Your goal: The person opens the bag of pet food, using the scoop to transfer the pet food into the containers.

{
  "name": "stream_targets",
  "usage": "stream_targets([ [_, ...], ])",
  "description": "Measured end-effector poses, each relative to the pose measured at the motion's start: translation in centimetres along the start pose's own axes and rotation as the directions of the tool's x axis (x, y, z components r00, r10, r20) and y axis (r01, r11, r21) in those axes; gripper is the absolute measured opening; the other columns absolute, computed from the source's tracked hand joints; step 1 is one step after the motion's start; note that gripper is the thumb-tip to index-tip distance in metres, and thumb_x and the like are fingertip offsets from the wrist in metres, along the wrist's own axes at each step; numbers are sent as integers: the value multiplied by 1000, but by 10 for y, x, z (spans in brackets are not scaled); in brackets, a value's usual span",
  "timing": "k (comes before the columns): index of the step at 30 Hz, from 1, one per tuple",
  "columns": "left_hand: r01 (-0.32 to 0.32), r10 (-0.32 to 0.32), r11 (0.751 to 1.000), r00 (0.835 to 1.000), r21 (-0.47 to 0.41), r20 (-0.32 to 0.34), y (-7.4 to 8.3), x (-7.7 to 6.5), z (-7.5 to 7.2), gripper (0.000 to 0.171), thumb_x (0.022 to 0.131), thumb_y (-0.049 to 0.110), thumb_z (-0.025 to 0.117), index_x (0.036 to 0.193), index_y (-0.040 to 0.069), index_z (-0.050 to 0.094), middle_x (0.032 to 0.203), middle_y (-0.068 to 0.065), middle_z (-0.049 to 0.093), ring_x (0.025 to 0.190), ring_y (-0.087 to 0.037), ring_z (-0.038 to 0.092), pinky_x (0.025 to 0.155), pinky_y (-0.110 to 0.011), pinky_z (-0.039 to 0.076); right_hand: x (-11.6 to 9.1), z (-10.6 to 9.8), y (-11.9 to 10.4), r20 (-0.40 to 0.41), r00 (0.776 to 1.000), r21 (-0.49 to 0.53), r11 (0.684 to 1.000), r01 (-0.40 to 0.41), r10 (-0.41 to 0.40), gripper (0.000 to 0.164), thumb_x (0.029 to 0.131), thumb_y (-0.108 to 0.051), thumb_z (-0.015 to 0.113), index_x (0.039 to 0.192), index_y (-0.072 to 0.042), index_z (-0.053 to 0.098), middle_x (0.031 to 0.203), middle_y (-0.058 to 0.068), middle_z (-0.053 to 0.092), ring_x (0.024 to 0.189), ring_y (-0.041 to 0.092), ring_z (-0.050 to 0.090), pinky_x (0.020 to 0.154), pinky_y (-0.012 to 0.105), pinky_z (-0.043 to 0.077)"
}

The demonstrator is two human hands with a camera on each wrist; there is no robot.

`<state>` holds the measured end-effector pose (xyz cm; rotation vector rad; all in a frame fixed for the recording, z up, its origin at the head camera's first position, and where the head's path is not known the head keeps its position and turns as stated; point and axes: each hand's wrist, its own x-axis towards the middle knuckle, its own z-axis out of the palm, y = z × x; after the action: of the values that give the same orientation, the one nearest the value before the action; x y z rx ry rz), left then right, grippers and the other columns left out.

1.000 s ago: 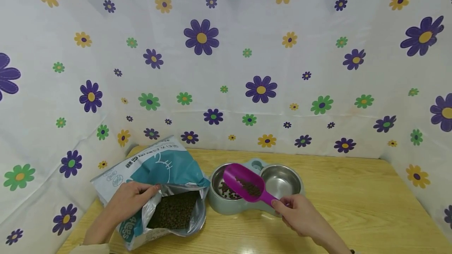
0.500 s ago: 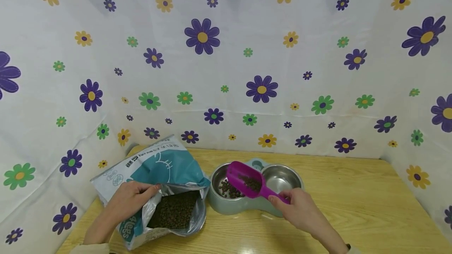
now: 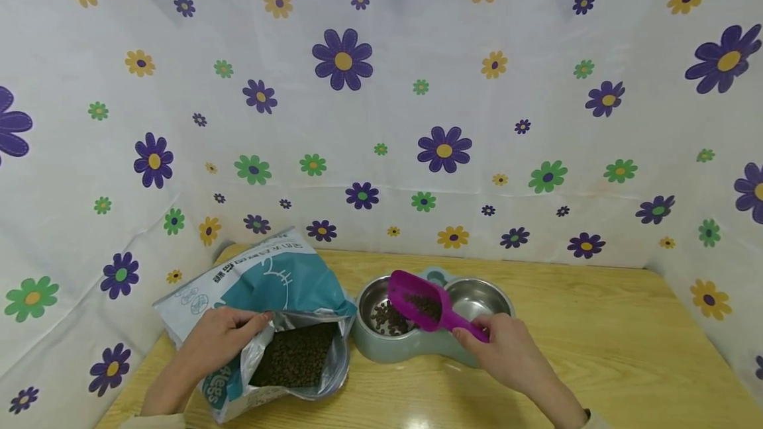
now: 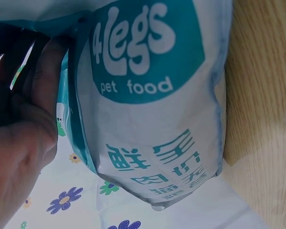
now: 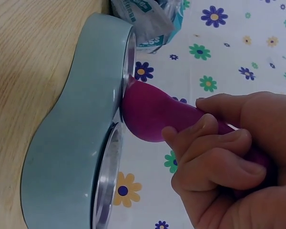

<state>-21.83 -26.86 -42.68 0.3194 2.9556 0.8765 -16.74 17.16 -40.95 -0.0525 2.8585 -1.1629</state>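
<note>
My right hand [image 3: 503, 353] grips the handle of a magenta scoop [image 3: 406, 283], its fingers wrapped round it in the right wrist view. Brown kibble [image 3: 424, 306] lies in the scoop, which tilts over the left steel bowl of a pale green double pet bowl [image 3: 387, 348]. More kibble is spread on that bowl's floor; the right bowl [image 3: 477, 296] is bare steel. At the left, my left hand [image 3: 217, 343] holds the rim of a teal and white pet food bag [image 3: 286, 283], thumb on the near side of the mouth. The bag's mouth gapes, showing kibble inside.
The wooden table [image 3: 596, 330] extends to the right of the bowls. Behind and at both sides hangs a white cloth [image 3: 381, 111] printed with flowers. The bag stands close against the double bowl's left side.
My right hand and the scoop have moved slightly right and away from me over the left bowl. More kibble shows in that bowl. My left hand stays on the bag.
</note>
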Motion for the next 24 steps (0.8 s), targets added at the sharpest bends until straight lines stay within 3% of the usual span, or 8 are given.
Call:
stream_targets([
  [6,0,0,1000,1000,-8,-2,1,-3,-1,53,104,43,58,58,19,43,56,12,26,51,-3,24,53,-22,27,1,0,-6,-43,996,-91,993,74,-78,31,94,-29,74,68,-17,61,53,-7,43,47,6,36,47,20,28],
  [15,3,-3,1000,1000,5,-12,0,-2,1,53,103,42,58,58,20,43,56,12,27,51,-2,25,53,-21,25,0,6,-13,-84,972,-261,946,190,-218,34,92,-23,75,66,-17,53,56,-8,44,49,5,37,50,19,31],
  [19,2,-2,1000,1000,13,-14,0,-1,0,53,103,43,58,58,20,42,56,12,26,51,-3,24,53,-22,25,0,9,-13,-103,957,-323,919,226,-271,34,92,-21,76,67,-16,53,56,-8,44,50,5,37,50,19,31],
  [24,11,-11,1000,1000,12,-2,1,-1,0,54,103,44,58,58,20,43,56,12,27,51,-3,24,53,-22,26,-1,12,-9,-130,923,-426,861,277,-361,33,90,-21,79,68,-16,54,57,-9,44,51,5,37,48,19,32],
])
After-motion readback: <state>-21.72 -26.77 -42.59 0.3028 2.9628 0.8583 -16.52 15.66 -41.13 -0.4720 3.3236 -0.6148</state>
